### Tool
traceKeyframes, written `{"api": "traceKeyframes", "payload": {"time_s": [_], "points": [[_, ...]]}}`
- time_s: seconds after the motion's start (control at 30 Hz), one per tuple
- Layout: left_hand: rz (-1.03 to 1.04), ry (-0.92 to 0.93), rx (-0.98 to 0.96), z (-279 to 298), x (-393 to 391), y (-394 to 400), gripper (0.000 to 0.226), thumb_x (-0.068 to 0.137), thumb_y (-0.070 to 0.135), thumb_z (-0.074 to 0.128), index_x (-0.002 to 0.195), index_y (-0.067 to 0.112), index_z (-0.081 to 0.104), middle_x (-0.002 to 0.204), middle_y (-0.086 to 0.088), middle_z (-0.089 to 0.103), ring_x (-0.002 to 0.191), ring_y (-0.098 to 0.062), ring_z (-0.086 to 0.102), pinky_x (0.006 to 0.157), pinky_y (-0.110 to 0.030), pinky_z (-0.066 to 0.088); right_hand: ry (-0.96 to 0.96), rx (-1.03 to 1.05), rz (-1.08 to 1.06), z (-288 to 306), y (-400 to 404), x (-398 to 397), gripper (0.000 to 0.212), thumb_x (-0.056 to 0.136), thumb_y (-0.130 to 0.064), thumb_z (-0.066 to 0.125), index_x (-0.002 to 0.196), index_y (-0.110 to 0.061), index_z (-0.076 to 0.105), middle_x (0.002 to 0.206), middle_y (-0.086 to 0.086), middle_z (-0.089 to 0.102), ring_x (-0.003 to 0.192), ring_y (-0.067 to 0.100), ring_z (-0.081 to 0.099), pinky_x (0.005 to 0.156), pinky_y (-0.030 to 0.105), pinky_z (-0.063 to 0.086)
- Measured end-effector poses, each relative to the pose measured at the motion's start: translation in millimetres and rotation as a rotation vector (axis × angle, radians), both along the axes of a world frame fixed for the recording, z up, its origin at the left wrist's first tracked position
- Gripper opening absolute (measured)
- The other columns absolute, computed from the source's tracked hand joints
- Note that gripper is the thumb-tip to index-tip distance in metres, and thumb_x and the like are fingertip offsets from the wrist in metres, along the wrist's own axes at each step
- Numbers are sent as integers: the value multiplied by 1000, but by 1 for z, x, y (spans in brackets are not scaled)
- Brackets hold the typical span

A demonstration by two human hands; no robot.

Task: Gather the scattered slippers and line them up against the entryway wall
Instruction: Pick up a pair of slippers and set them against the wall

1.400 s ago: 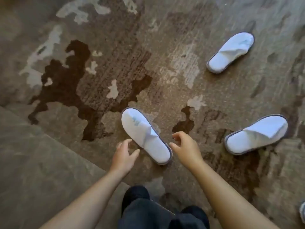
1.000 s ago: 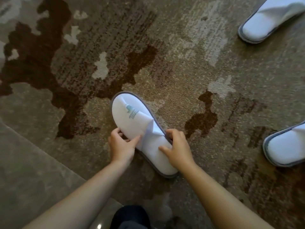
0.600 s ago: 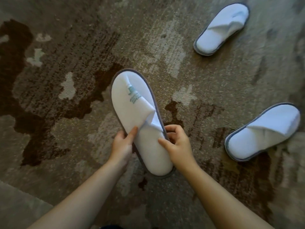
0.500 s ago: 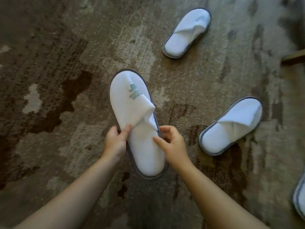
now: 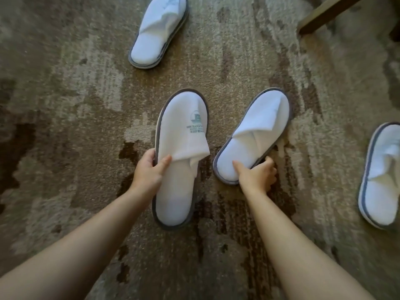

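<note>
Several white slippers with grey edging lie on a brown patterned carpet. My left hand grips the left side of the logo slipper, thumb on its folded strap, holding it off the carpet. My right hand pinches the heel of a second slipper just to the right, thumb on the insole and fingers under the sole. A third slipper lies at the top centre. A fourth slipper lies at the right edge, partly cut off.
A wooden furniture leg slants across the top right corner. No wall is in view. Carpet stretches to the left and below my forearms.
My right hand let go of the logo slipper and took hold of the second slipper's heel. My left hand alone now holds the logo slipper. The view shifted right, bringing in the fourth slipper.
</note>
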State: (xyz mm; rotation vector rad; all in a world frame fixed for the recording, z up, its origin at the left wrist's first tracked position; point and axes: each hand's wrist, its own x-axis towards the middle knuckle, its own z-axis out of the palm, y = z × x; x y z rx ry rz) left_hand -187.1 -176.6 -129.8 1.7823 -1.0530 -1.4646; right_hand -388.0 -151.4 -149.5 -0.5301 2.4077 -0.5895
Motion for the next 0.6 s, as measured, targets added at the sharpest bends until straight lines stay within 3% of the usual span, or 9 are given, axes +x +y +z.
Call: {"api": "traceKeyframes", "payload": {"time_s": [0.23,0.3,0.4,0.5,0.6], "points": [[62,-2,64,0,7,6,11,86,20,52,97,16,52,101,-9,61,91,-26,58,75,-38,49,-9,125,16,-6,-6,1,92,54,-41,80,123,-1,34,137,20,37,128,38,29,102,52,27],[53,0,57,0,6,7,12,86,20,52,97,16,52,95,-6,62,88,-25,59,74,-37,50,-2,108,43,-6,-7,0,92,53,-39,82,122,0,34,137,21,37,127,38,29,101,52,27],[52,-11,61,0,5,7,13,86,20,52,98,16,52,102,-10,62,93,-28,59,82,-43,50,16,27,131,-6,-7,-1,88,55,-33,82,122,-1,35,135,20,38,127,38,30,102,50,27],[67,-7,52,0,5,6,17,86,21,52,102,15,52,104,-10,61,93,-27,59,79,-40,50,-63,-120,200,-6,-11,0,76,61,-20,80,118,1,35,130,21,38,121,34,35,94,31,30],[67,-6,28,1,9,6,14,87,21,51,100,17,52,99,-6,61,85,-20,59,69,-33,49,-182,-244,197,-2,-13,3,62,67,-8,74,113,2,35,116,16,47,103,25,47,67,13,29]]}}
